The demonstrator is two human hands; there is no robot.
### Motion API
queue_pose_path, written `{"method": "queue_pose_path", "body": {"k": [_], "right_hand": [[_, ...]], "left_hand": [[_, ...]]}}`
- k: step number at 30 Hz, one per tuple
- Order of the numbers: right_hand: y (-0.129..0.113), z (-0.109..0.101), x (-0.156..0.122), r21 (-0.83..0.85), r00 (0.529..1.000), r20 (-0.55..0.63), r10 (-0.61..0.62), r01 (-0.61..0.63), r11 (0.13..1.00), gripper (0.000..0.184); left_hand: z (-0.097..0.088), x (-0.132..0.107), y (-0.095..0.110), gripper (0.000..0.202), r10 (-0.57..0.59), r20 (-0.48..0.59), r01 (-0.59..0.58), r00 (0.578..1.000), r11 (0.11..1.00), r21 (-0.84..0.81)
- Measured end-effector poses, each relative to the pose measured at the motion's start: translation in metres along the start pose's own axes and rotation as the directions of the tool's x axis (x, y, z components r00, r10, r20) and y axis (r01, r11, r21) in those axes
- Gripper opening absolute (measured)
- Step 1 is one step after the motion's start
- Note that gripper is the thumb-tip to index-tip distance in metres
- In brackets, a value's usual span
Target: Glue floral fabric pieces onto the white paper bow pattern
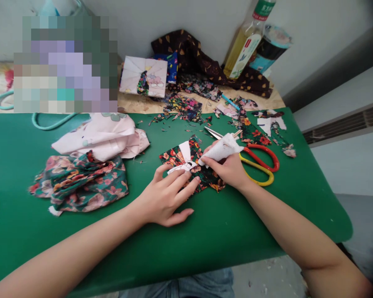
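A dark floral fabric piece [170, 155] with white strips meeting at its middle lies on the green tabletop. My left hand [170, 194] rests on its near left side, fingers spread and fingertips touching the white strips and the cloth. Closed around a white cone-shaped pouch [222, 150] is my right hand [230, 169]. The pouch's narrow end points down left at the middle of the fabric piece, and thin sticks poke out of its wide end. Scissors [262, 159] with red and yellow handles lie beside and partly behind my right hand.
Crumpled green floral cloth [90, 184] and pale pink cloth [102, 138] lie to the left. Fabric scraps [185, 107] and a blue pen [230, 102] are at the back. Behind them stand an oil bottle [244, 45], a tub [270, 47] and a fabric-covered square [144, 76].
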State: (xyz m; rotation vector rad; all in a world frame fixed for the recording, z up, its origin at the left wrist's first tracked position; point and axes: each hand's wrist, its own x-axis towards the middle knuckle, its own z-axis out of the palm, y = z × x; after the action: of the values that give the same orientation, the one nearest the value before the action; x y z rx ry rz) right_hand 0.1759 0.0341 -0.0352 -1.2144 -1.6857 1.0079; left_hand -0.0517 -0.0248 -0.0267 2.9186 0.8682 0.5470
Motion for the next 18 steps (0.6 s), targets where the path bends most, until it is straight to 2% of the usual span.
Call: {"method": "queue_pose_path", "body": {"k": [7,13,18], "right_hand": [[0.0000,0.0004,-0.0009,-0.036,1.000,-0.003,0.021,-0.021,0.999,0.015],[-0.0011,0.0010,-0.0020,-0.089,1.000,-0.004,-0.011,0.011,0.996,0.015],[0.0000,0.0005,-0.0009,-0.039,1.000,-0.007,0.010,-0.010,0.999,0.013]], "left_hand": [[0.0001,0.0005,-0.0001,0.057,-0.001,0.002,0.001,1.000,1.000,-0.012],[0.0000,0.0005,0.0001,0.057,-0.001,0.000,0.001,1.000,1.000,-0.015],[0.0000,0.0004,0.0002,0.057,-0.004,-0.003,0.004,1.000,1.000,-0.017]]}}
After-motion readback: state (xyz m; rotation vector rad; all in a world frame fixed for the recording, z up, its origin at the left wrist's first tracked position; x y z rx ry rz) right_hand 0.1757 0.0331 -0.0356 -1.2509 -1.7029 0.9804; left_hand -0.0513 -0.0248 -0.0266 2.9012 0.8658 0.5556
